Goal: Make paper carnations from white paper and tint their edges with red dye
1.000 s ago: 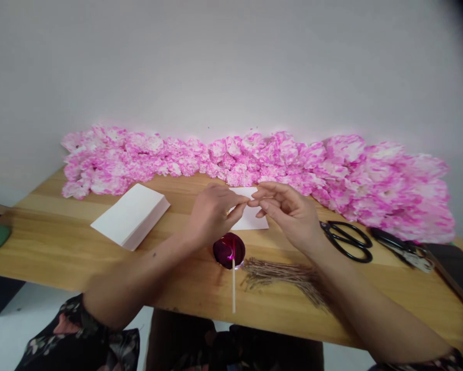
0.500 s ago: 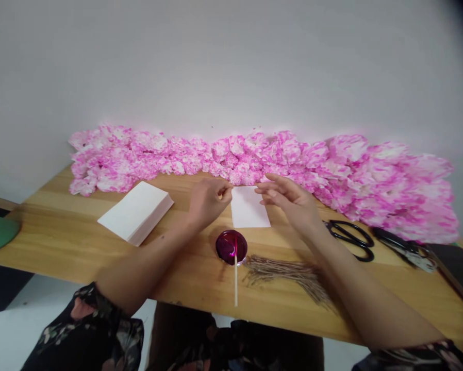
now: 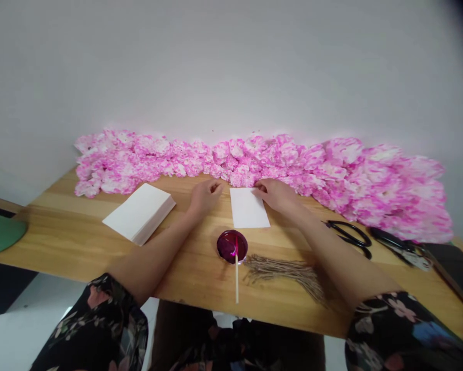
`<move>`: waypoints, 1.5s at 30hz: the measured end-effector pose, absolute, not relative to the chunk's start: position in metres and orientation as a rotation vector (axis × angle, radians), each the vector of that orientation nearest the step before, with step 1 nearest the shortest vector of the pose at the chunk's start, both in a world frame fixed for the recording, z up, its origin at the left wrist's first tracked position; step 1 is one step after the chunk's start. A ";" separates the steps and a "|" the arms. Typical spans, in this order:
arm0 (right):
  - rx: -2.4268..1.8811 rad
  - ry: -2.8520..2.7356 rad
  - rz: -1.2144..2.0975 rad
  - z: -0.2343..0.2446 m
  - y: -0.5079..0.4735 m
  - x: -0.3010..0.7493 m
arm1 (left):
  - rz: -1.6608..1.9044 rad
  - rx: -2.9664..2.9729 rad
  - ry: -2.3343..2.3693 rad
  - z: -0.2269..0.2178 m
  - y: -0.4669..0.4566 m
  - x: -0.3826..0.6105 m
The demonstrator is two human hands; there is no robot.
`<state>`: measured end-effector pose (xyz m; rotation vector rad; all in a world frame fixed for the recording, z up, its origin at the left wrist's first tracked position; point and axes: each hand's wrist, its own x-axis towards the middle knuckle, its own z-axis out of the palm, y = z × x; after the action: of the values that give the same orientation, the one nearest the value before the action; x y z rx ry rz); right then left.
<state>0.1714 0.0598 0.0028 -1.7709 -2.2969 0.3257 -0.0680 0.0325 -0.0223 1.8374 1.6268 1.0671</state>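
A small white paper sheet point(image 3: 249, 208) lies flat on the wooden table point(image 3: 193, 268), just in front of a long row of pink-and-white paper flowers point(image 3: 278, 159). My left hand point(image 3: 203, 197) rests on the table a little left of the sheet's far left corner. Its fingers are curled together and nothing shows in them. My right hand point(image 3: 277, 194) lies at the sheet's far right corner, and its bent fingertips touch that corner.
A thick stack of white paper point(image 3: 139, 212) sits to the left. A round dish of magenta dye point(image 3: 232, 246) with a thin stick point(image 3: 236, 281) and a bundle of brown twine pieces point(image 3: 289, 273) lie near the front edge. Black scissors point(image 3: 349, 237) and another tool point(image 3: 403, 248) lie at the right.
Both hands held the sheet pinched above the table. They have since laid it flat and moved apart toward its far corners. The view has shifted slightly.
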 end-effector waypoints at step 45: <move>-1.254 -1.300 1.114 -0.012 0.020 0.181 | 1.120 1.564 1.046 -0.021 0.042 -0.037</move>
<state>0.1812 0.0198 -0.0124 -1.2536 -1.3002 1.1145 -0.0367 0.0422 -0.0211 1.5642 1.0459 1.1201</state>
